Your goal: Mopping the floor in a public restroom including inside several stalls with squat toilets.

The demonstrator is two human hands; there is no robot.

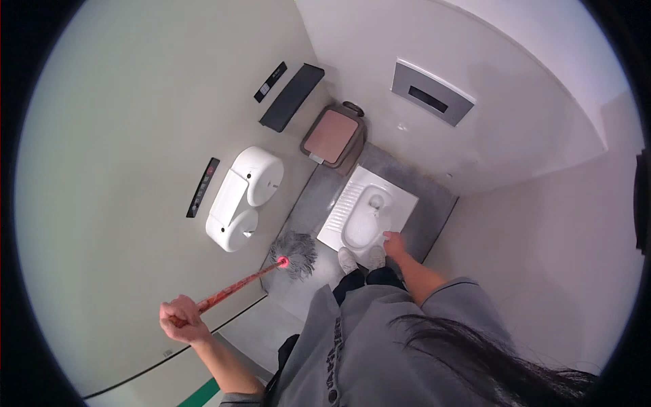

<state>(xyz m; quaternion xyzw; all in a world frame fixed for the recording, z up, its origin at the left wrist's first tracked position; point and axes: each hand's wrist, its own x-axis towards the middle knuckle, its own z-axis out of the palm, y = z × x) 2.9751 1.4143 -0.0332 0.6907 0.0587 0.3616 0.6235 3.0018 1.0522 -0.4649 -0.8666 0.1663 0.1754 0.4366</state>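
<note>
My left hand (183, 319) is closed around the upper end of a red mop handle (229, 292). At its lower end, a mop head of grey strands (295, 254) spreads on the grey floor by the left wall. My right hand (394, 245) appears over the near right edge of a white ceramic squat toilet (339, 217), with nothing visible in it and its fingers partly apart. Whether it touches anything is unclear. My white shoes (348, 260) are at the toilet's near edge.
A lidded waste bin (333, 136) stands in the far corner. On the left wall are a double toilet-roll dispenser (229, 198), a dark shelf (292, 97) and two sign strips. A metal panel (432, 92) is set into the far wall. Walls close in on the right.
</note>
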